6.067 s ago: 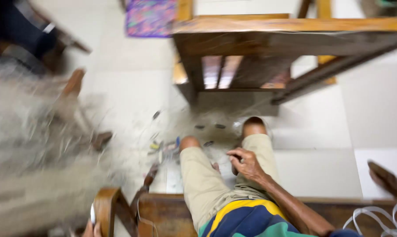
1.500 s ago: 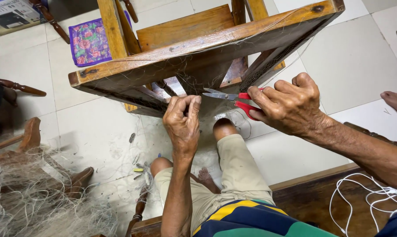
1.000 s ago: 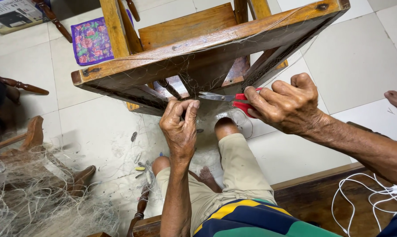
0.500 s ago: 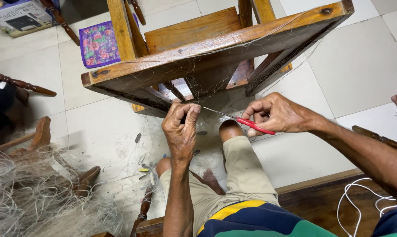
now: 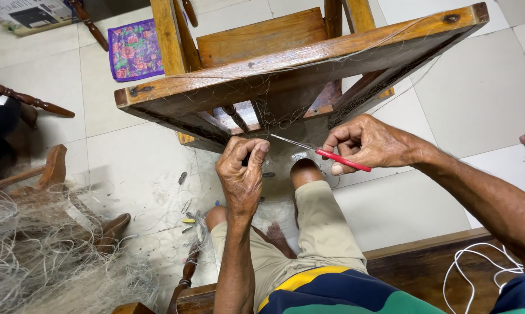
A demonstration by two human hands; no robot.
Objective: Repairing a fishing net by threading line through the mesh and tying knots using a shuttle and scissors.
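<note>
While my left hand (image 5: 242,174) pinches netting under the wooden frame (image 5: 297,64), my right hand (image 5: 370,142) grips red-handled scissors (image 5: 326,152); a heap of net (image 5: 36,256) lies nearby.

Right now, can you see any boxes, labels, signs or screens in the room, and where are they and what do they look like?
Printed cardboard box: lying on the tiled floor at the top left corner, partly cut off by the picture's edge; flat and rectangular, pale grey-white with a dark picture panel and some blue print.
No signs or screens show anywhere else.
</note>
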